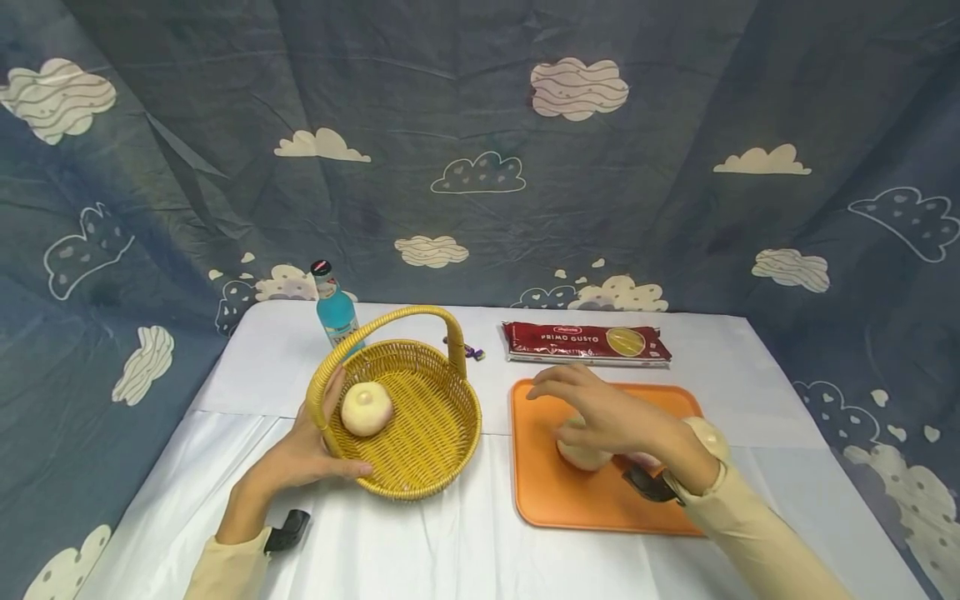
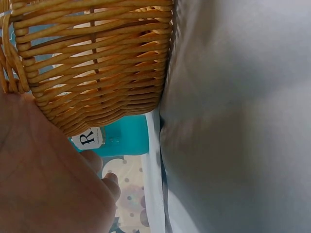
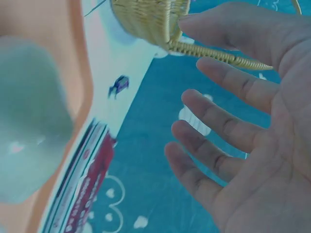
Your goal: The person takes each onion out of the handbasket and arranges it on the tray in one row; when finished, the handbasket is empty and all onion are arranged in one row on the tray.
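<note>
My left hand (image 1: 300, 446) holds the left side of a yellow wicker basket (image 1: 427, 417), its thumb along the front rim and its fingers by the handle base. A pale round, onion-like thing (image 1: 366, 409) lies inside the basket, towards its left. My right hand (image 1: 611, 414) hovers over an orange tray (image 1: 555, 504), fingers spread and slightly bent, with nothing in its grasp. Beneath it on the tray sits another pale round thing (image 1: 583, 455), partly hidden by the hand. A pinkish thing (image 1: 645, 460) shows partly under the right wrist.
Behind the basket at left stands a bottle of blue drink (image 1: 336, 312). A small purple wrapped candy (image 1: 474, 352) lies behind the basket's right side. Beyond the tray is a red spaghetti packet (image 1: 585, 343). A cloud-patterned curtain (image 1: 480, 225) hangs behind the white-covered table (image 1: 480, 550).
</note>
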The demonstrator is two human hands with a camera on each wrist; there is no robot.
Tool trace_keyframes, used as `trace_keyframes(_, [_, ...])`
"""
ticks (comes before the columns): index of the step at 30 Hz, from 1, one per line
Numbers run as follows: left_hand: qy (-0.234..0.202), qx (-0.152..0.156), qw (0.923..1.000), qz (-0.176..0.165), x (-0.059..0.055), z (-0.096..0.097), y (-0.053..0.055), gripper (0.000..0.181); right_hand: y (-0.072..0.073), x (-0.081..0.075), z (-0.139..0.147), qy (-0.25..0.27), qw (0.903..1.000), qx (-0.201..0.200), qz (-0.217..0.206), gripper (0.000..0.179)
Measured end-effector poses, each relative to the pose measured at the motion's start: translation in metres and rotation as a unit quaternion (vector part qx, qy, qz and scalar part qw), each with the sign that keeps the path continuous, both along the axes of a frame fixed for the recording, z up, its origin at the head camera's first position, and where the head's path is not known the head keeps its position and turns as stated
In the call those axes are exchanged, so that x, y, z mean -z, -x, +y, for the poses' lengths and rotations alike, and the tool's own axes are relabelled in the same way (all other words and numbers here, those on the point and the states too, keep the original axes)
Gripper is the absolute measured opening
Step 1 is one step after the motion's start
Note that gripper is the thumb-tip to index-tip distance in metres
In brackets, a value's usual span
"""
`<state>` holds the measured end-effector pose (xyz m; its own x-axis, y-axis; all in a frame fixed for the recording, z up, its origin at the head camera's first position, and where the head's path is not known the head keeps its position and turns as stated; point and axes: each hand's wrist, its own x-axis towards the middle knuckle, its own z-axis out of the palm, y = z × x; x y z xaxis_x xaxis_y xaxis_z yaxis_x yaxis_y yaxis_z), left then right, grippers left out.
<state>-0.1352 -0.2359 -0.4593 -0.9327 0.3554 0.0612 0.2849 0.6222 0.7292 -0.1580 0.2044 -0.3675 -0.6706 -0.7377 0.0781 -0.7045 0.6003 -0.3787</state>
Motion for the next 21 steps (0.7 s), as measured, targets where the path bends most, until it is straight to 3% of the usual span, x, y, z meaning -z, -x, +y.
trace_keyframes(9, [0.003,0.001,1.0000,-0.005,0.001,0.001,0.000,0.146,0.008,-0.006,-0.027,0.001,0.9993,-0.038,0.003,0.047])
trace_keyframes(21, [-0.008,0.004,1.0000,-0.004,0.000,0.001,0.000,0.146,0.022,-0.006,-0.067,-0.007,0.9968,-0.074,-0.031,0.056])
